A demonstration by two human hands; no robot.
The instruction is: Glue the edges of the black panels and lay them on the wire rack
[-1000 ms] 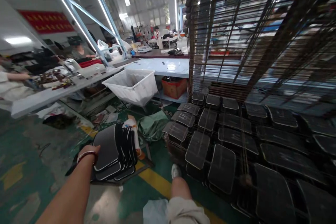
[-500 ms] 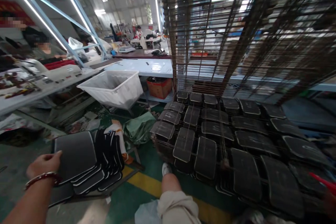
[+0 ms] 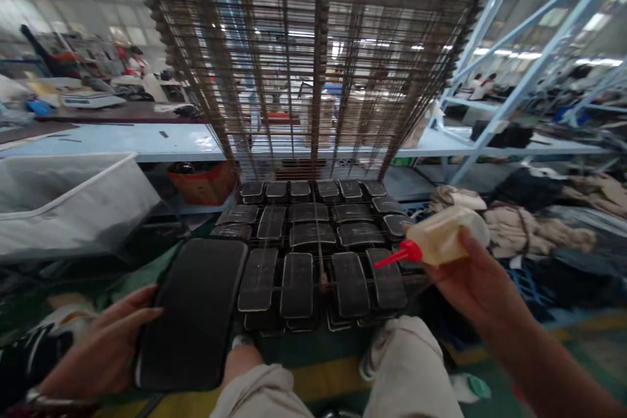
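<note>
My left hand (image 3: 105, 346) grips a flat black panel (image 3: 193, 313) by its left edge and holds it over my left knee. A pale squeeze bottle (image 3: 443, 235) with a red nozzle pointing left is gripped in my right hand (image 3: 473, 281), at the right above the rack. Between my hands, several black panels (image 3: 313, 255) lie in rows on a low wire rack, in front of my knees. A tall stack of wire racks (image 3: 313, 65) rises behind them.
A white bin (image 3: 63, 202) stands at the left beside a long pale-blue table (image 3: 147, 140). An orange box (image 3: 200, 183) sits under that table. Piled cloth (image 3: 529, 222) lies at the right. People work at tables in the far background.
My view has swung right from the stack of panels at the left to the rack. My left hand has lifted one black panel from that stack, and my right hand with the bottle has come into view.
</note>
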